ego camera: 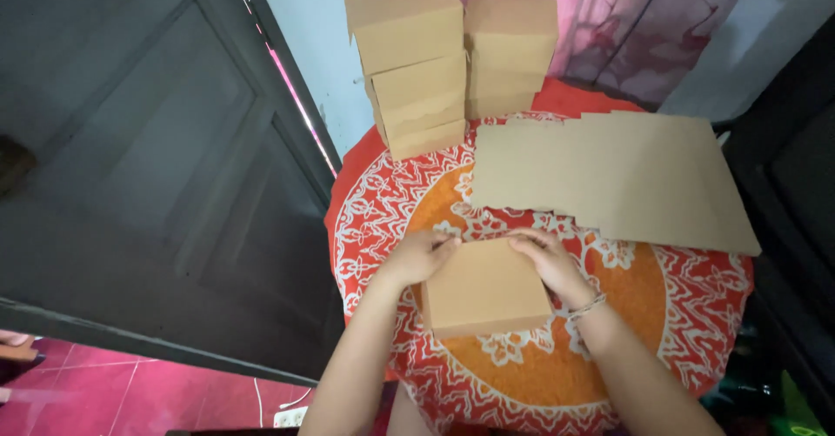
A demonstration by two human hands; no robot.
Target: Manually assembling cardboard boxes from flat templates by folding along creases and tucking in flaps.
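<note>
Here, left hand [420, 258] and right hand [548, 260], fingers curled, both gripping the brown cardboard box [484, 288]

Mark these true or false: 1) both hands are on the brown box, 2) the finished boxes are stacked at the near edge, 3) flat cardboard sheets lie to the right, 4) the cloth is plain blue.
1) True: the left hand and the right hand both touch the far edge of the brown box.
2) False: the stacked boxes stand at the far edge of the table.
3) True: the flat cardboard sheets lie on the far right, unfolded.
4) False: the tablecloth is red and orange with a white pattern.
</note>
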